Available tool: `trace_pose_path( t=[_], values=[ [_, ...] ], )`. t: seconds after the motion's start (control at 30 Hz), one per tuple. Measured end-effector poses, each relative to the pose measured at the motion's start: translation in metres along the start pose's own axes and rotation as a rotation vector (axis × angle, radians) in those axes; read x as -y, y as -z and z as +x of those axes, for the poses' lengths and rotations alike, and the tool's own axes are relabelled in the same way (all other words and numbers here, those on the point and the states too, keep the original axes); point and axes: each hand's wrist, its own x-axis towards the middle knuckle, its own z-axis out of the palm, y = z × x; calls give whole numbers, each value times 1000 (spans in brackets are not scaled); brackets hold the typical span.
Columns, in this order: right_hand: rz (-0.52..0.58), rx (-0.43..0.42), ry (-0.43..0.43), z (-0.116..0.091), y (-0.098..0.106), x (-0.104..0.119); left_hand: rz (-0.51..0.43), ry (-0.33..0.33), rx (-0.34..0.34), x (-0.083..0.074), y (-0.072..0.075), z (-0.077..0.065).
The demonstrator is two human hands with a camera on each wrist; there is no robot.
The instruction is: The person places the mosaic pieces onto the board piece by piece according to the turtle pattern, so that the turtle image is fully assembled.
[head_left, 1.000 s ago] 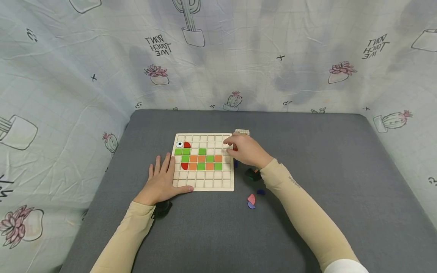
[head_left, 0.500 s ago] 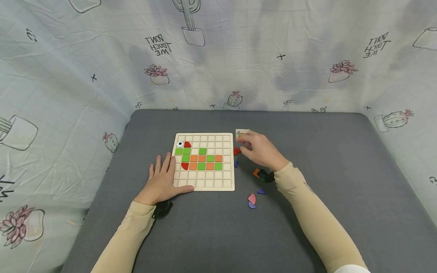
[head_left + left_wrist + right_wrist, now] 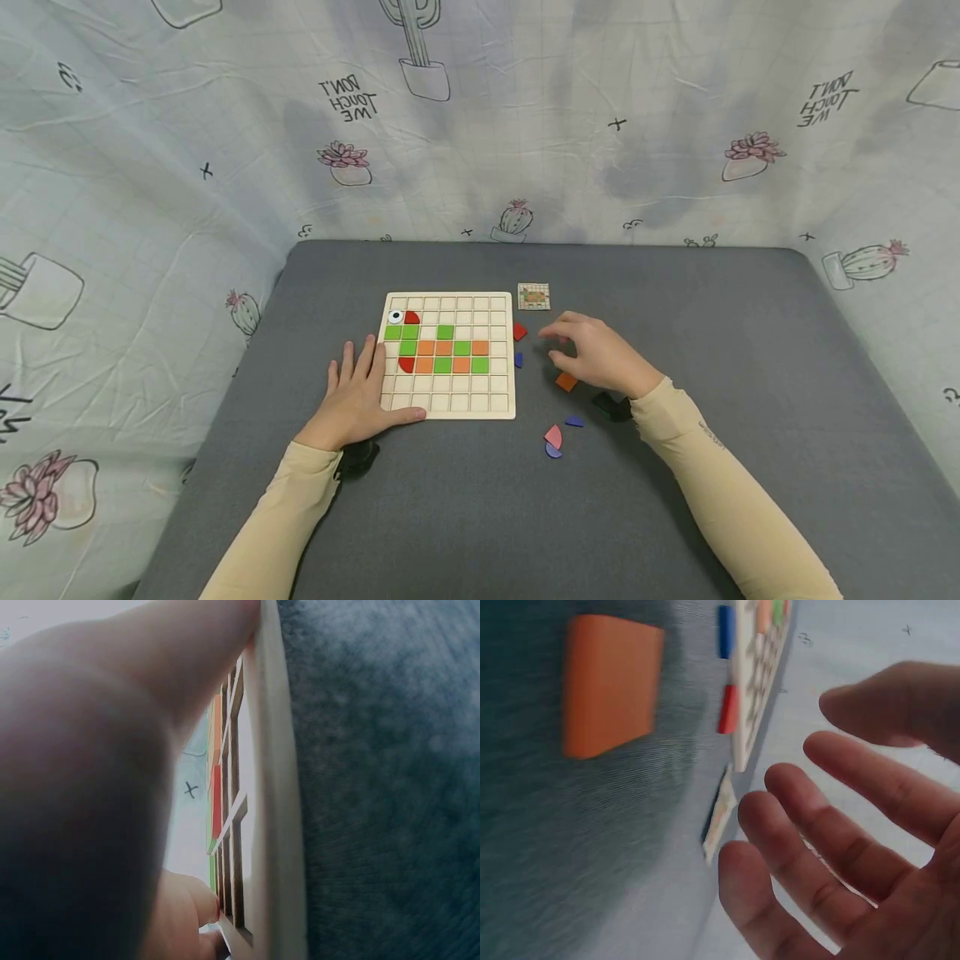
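Note:
My left hand [image 3: 351, 396] rests spread on the left edge of a pale wooden grid board [image 3: 450, 403], its thumb along the front rim. Green, orange and red tiles and a white eye tile [image 3: 395, 317] sit in the board's cells. Over the table to the right of the board hovers my right hand [image 3: 597, 352], fingers loosely bent and holding nothing, as the right wrist view also shows. Close below it lies an orange square tile [image 3: 566, 381]. A red tile [image 3: 520, 332] and a blue tile [image 3: 518, 360] lie beside the board's right edge.
A small pattern card [image 3: 534, 297] lies past the board's back right corner. Nearer the front are a dark blue piece [image 3: 574, 422], a pink wedge [image 3: 553, 436] and a violet half-round piece [image 3: 553, 451]. A printed curtain [image 3: 600, 167] hangs behind the grey table [image 3: 712, 333].
My right hand has moved right and toward me, away from the board's right edge, uncovering the card, the red tile and the orange tile. My left hand stays put.

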Motion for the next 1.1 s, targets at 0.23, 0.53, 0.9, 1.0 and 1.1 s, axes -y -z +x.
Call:
trace_pose_path(
  t=[0.23,0.53,0.9,1.0,1.1],
  values=[
    [-31,63,63,-16,-4,-5,-3,6,9,0,-1,0],
    [-54,117,129,-31,-8,-6,-7,5,8,0,0,0],
    [-74,123,212,-41,-16,-10,-8,5,8,0,0,0],
    [-73,110,236,-41,-18,-12,-8,4,8,0,0,0],
    [-84,96,255,-40,-19,-13,-7,6,8,-1,1,0]
  ],
)
